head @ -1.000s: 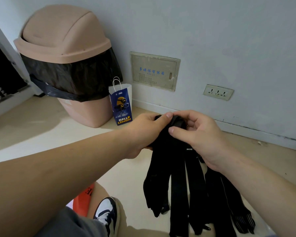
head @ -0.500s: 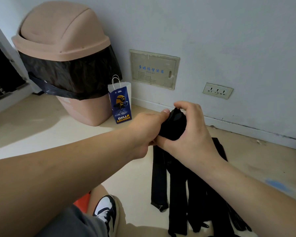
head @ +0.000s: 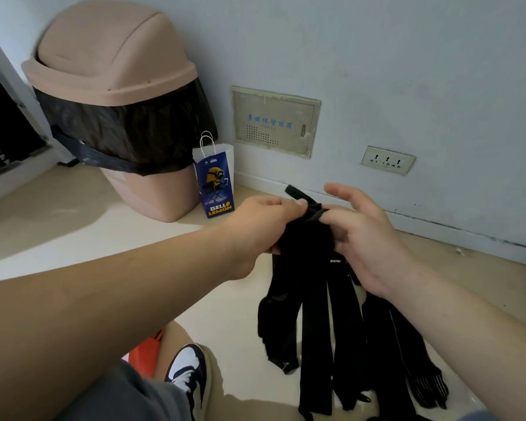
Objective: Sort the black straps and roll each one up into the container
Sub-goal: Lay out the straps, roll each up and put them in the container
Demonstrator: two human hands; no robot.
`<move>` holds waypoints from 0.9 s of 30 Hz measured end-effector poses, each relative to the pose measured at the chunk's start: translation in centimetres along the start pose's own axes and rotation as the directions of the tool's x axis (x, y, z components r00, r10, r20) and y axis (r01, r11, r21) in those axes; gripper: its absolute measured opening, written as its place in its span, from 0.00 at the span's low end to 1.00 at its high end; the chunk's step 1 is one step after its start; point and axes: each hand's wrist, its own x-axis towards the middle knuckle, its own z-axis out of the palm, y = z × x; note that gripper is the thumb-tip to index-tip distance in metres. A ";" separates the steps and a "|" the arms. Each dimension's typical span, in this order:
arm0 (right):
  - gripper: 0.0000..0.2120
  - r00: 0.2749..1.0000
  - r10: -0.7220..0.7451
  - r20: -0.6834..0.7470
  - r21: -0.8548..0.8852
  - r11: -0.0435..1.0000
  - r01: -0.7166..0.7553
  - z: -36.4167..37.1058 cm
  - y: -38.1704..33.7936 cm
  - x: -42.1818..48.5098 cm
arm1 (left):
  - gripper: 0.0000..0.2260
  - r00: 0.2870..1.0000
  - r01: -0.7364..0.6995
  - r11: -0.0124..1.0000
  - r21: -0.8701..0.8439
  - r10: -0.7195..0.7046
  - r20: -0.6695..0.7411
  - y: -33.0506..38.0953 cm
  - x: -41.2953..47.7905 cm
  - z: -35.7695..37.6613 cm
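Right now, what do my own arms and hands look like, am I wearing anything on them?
The left forearm and right forearm are bare, with no sleeve over them. The left hand and right hand wear no gloves, and no watch, bracelet or ring shows on the sides in view.

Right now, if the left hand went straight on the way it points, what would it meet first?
Most likely the right hand. The left hand grips the top of the black straps and points across at the right hand, which holds the same bunch, so hardly any gap shows between them. Depth is hard to judge.
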 end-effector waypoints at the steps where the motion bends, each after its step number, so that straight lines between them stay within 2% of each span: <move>1: 0.22 1.000 0.014 0.028 0.001 1.000 -0.014 -0.1 -0.1 0.1 | 0.10 1.000 -0.018 1.000 0.022 0.017 0.013 0.0 -0.1 -0.1; 5: 0.21 0.999 0.016 0.042 -0.005 1.000 -0.016 -0.2 -0.2 0.4 | 0.12 0.997 -0.074 0.991 0.109 0.074 0.006 0.2 -0.2 -0.1; 8: 0.17 0.998 -0.061 -0.013 -0.020 0.998 0.060 0.1 0.2 0.5 | 0.14 0.996 -0.090 0.987 0.132 0.090 0.008 0.1 -0.1 0.1; 12: 0.19 0.994 -0.111 -0.023 -0.100 0.989 0.108 -0.1 0.3 0.5 | 0.17 0.997 -0.078 0.987 0.139 0.078 0.002 -0.2 0.1 0.1; 14: 0.19 0.985 -0.173 0.010 -0.233 0.957 0.171 -0.5 0.2 0.5 | 0.18 0.998 -0.060 0.991 0.121 0.062 -0.015 -0.2 0.1 0.0; 16: 0.16 0.968 -0.247 0.049 -0.404 0.881 0.245 -0.6 0.0 0.5 | 0.18 0.999 -0.032 0.995 0.095 0.034 -0.028 -0.1 0.1 0.0; 20: 0.13 0.957 -0.283 0.065 -0.519 0.809 0.274 -0.4 -0.2 0.6 | 0.19 0.998 0.025 1.000 0.019 -0.024 -0.053 0.3 0.4 0.0; 23: 0.13 0.955 -0.287 0.067 -0.536 0.798 0.277 -0.4 -0.2 0.6 | 0.21 0.998 0.010 0.997 0.071 -0.014 0.054 0.6 0.3 -0.4; 25: 0.12 0.958 -0.282 0.062 -0.516 0.812 0.272 -0.5 0.0 0.6 | 0.15 0.988 -0.055 0.989 0.138 0.034 0.149 0.8 -0.3 -0.7; 27: 0.11 0.965 -0.259 0.040 -0.479 0.843 0.246 -0.5 0.3 0.7 | 0.11 0.981 -0.096 0.980 0.176 0.064 0.181 0.7 -0.5 -0.9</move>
